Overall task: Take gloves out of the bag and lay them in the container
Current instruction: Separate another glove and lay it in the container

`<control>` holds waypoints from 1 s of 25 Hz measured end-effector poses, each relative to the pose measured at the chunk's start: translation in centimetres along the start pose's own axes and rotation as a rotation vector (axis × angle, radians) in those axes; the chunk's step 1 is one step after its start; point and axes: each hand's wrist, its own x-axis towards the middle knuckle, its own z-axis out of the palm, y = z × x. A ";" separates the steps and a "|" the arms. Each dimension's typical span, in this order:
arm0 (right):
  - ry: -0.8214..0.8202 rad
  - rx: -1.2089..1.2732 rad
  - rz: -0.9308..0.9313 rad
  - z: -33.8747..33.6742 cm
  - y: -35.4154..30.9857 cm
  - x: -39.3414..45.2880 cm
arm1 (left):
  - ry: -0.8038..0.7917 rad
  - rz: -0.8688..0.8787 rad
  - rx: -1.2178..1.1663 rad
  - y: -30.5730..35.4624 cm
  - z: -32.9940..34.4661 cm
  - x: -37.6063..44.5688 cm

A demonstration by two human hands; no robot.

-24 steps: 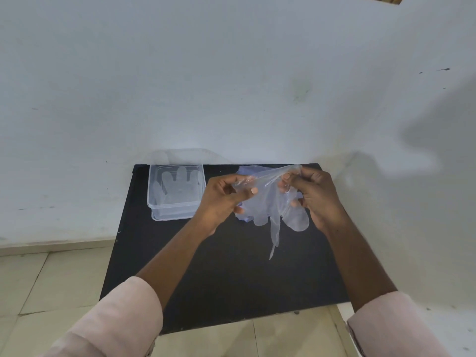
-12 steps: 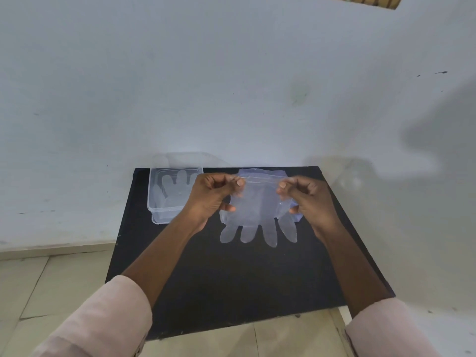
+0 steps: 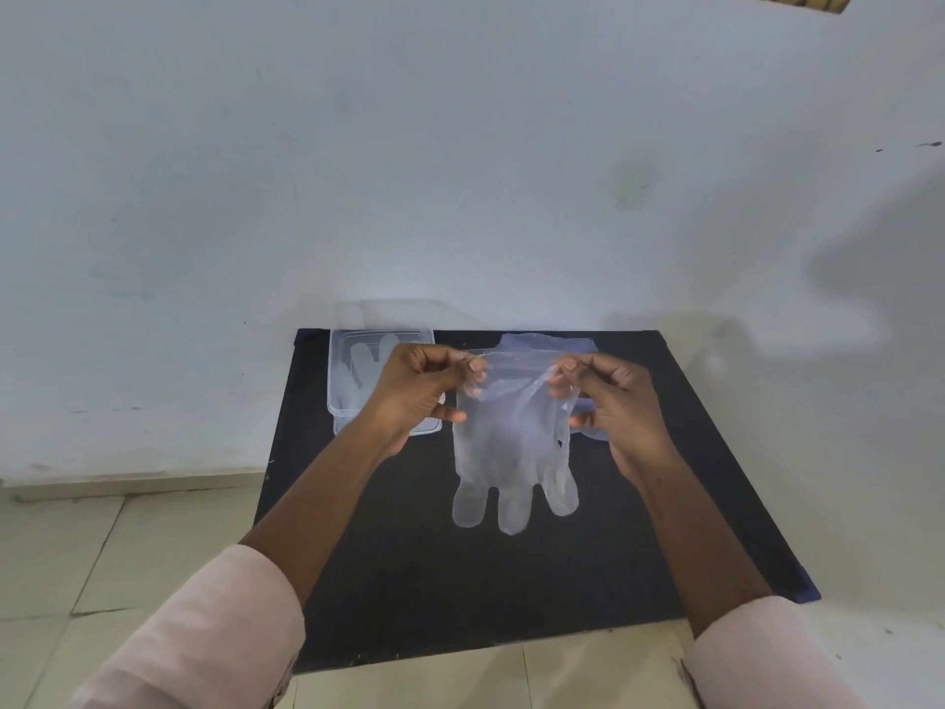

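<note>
A thin clear plastic glove (image 3: pixel 511 452) hangs above the black table (image 3: pixel 511 580), cuff up and fingers pointing toward me. My left hand (image 3: pixel 417 388) pinches the cuff's left corner and my right hand (image 3: pixel 611 396) pinches its right corner, stretching the cuff flat between them. Behind the glove lies the bluish bag (image 3: pixel 547 343), mostly hidden by glove and hands. The clear rectangular container (image 3: pixel 347 350) sits at the table's back left, partly behind my left hand, with at least one clear glove (image 3: pixel 365 358) lying in it.
The table stands against a white wall (image 3: pixel 460 171). Pale floor tiles (image 3: pixel 76 555) show to the left and in front of the table. My pink sleeves fill the lower corners of the view.
The glove, crumpled between my hands one second ago, now hangs spread out flat. Both hands have moved apart along the cuff and lifted slightly.
</note>
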 end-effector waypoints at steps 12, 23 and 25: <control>-0.013 -0.104 0.136 7.1 -2.8 0.1 | -0.039 0.018 -0.036 0.5 -6.8 0.1; 0.126 0.070 0.060 11.3 -4.2 2.4 | 0.078 0.056 0.005 0.8 -8.9 1.3; 0.136 0.160 0.028 11.3 -4.6 2.7 | 0.092 0.072 0.000 1.3 -9.0 1.7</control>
